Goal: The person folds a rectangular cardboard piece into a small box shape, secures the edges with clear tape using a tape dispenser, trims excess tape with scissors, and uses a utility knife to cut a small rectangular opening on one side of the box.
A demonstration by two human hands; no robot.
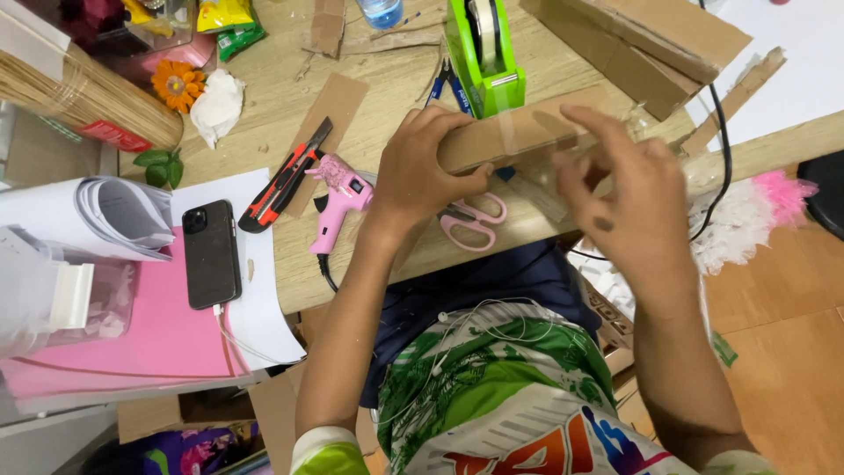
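My left hand (422, 171) grips the left end of a long cardboard strip (519, 132), held over the wooden table (264, 132). A piece of clear tape stretches off the strip's right part. My right hand (629, 198) is blurred, fingers spread and touching the tape and the strip's right end. Behind the strip stands a green tape dispenser (483, 53). Pink-handled scissors (475, 220) lie under my left hand, partly hidden.
A pink glue gun (343, 198), a red and black utility knife (286, 176), a black phone (211, 253) on pink paper, an orange artificial flower (178, 84), cardboard pieces (633, 44) and a black cable (725, 149) lie about. Pink and white feathers (756, 207) hang at the table's right edge.
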